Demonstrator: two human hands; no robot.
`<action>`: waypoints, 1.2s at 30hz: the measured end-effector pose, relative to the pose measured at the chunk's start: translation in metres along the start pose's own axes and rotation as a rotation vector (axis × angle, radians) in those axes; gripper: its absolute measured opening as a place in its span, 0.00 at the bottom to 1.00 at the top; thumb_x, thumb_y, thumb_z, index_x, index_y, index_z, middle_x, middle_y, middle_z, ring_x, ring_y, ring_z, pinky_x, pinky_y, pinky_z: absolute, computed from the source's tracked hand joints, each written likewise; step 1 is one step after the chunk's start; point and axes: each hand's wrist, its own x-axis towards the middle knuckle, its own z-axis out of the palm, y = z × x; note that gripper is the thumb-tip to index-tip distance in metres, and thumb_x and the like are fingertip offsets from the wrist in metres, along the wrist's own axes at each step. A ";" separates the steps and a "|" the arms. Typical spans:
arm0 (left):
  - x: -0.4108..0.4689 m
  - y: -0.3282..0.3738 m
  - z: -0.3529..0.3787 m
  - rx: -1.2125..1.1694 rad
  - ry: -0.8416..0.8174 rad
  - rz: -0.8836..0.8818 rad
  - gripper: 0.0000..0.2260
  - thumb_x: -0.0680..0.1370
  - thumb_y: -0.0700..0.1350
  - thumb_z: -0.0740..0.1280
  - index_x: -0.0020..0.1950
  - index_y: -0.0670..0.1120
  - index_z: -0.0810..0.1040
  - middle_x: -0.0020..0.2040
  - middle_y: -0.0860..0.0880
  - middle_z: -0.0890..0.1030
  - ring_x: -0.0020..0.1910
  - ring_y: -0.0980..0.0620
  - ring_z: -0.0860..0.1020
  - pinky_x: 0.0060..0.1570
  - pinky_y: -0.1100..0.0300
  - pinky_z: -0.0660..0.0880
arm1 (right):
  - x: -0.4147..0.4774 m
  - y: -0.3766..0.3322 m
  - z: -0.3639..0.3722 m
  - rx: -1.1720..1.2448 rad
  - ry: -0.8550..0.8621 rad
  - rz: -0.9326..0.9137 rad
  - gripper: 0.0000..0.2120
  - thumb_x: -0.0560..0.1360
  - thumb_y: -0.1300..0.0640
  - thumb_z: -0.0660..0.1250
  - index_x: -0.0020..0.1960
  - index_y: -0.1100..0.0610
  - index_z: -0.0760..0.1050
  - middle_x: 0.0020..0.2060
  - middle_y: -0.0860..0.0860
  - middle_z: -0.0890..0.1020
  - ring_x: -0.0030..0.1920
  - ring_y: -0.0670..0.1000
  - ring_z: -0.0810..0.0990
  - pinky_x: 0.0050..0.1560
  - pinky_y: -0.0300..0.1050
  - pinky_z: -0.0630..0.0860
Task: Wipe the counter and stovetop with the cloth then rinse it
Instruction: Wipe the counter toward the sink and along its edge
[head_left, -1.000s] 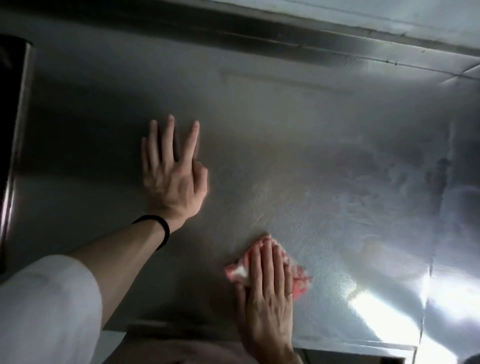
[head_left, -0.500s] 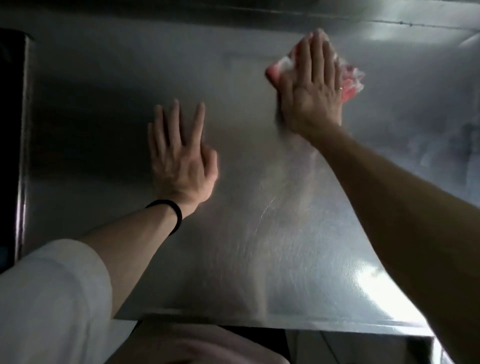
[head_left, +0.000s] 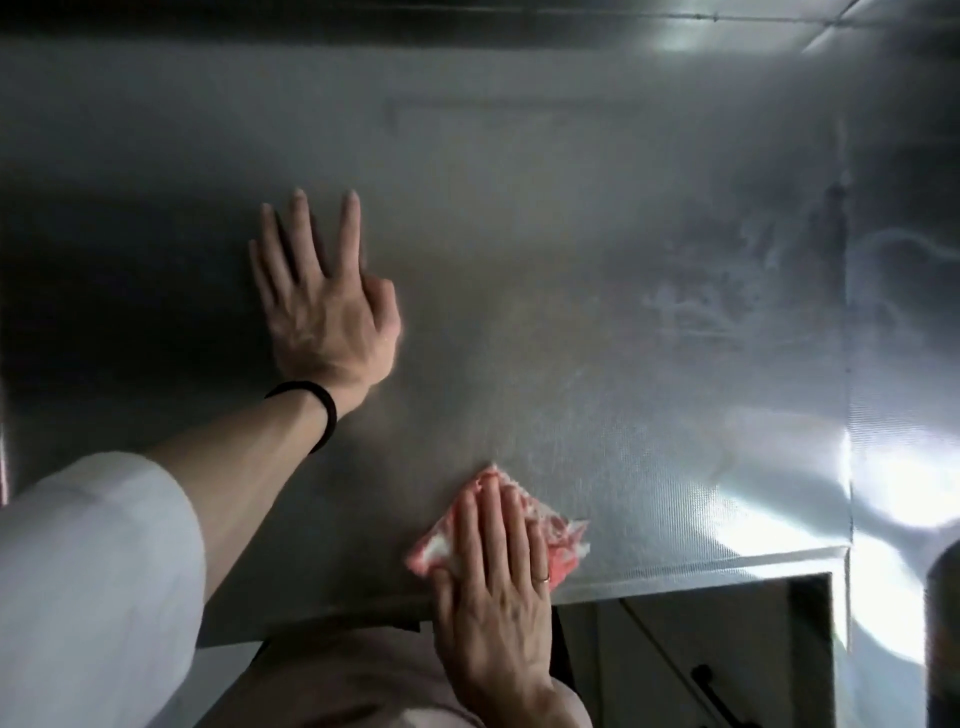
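Roughly by count: two hands, one cloth, one steel counter (head_left: 571, 249), one wristband, one ring.

Left hand (head_left: 322, 306): flat on the counter left of centre, fingers straight and spread, thumb tucked at the side, holding nothing. Black wristband (head_left: 318, 410) just behind it, white sleeve (head_left: 88, 571) at the lower left.

Right hand (head_left: 493, 587): fingers straight and close together, pressing down on the cloth (head_left: 563, 540), not curled round it. Thin ring (head_left: 542, 577) on one finger.

Cloth: pink and white, crumpled, at the counter's front edge, well apart from the left hand. Corners sticking out left and right of the fingers; middle hidden beneath them.

Hard to make out: far side of the counter in deep shade and slightly blurred; left edge lost in dark. Pale swirled smears (head_left: 701, 301) on the right part of the steel, nature unclear. Strong glare (head_left: 883, 488) at the right, washing out the surface past a vertical seam (head_left: 848, 364).

Around: dark rounded object (head_left: 943, 634) cut off by the right border, not identifiable. Below the front edge, a pale panel with a dark handle (head_left: 710, 688), partly out of frame. Pinkish clothing (head_left: 337, 680) at the bottom, covering the counter's near edge there.
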 end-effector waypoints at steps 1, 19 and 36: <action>0.000 0.000 0.000 0.001 0.005 0.005 0.33 0.79 0.53 0.55 0.85 0.55 0.54 0.85 0.39 0.55 0.83 0.33 0.52 0.82 0.37 0.49 | 0.001 -0.001 0.000 -0.007 -0.004 0.009 0.34 0.81 0.47 0.60 0.83 0.58 0.57 0.84 0.57 0.58 0.84 0.55 0.55 0.83 0.54 0.52; 0.010 0.025 -0.014 -0.021 -0.001 0.068 0.33 0.75 0.42 0.63 0.81 0.45 0.61 0.81 0.38 0.63 0.77 0.32 0.65 0.81 0.37 0.51 | 0.004 0.102 -0.028 0.035 0.042 -0.071 0.35 0.82 0.46 0.61 0.84 0.56 0.57 0.84 0.55 0.57 0.85 0.54 0.53 0.83 0.55 0.53; -0.012 0.153 0.022 -0.006 0.025 0.019 0.31 0.81 0.50 0.55 0.85 0.55 0.55 0.85 0.40 0.54 0.84 0.36 0.54 0.82 0.40 0.49 | 0.073 0.217 -0.078 -0.099 -0.013 -0.235 0.34 0.84 0.45 0.57 0.85 0.58 0.53 0.85 0.57 0.53 0.85 0.58 0.49 0.84 0.60 0.48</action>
